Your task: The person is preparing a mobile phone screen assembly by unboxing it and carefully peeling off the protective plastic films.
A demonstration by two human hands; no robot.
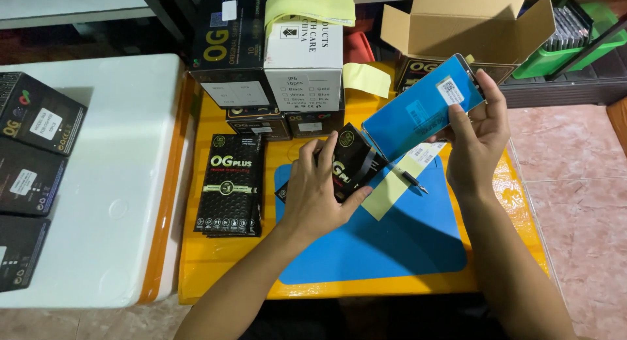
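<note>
Head view: blue screen panel [421, 108] between right fingers [461, 121].

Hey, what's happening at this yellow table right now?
A person sits at a yellow table with a blue mat on it. Their left hand holds a black pouch over the mat, and their right hand holds up a flat blue-filmed panel, its lower end at the pouch's mouth. A stack of matching black pouches lies to the left, with boxes behind.
</note>
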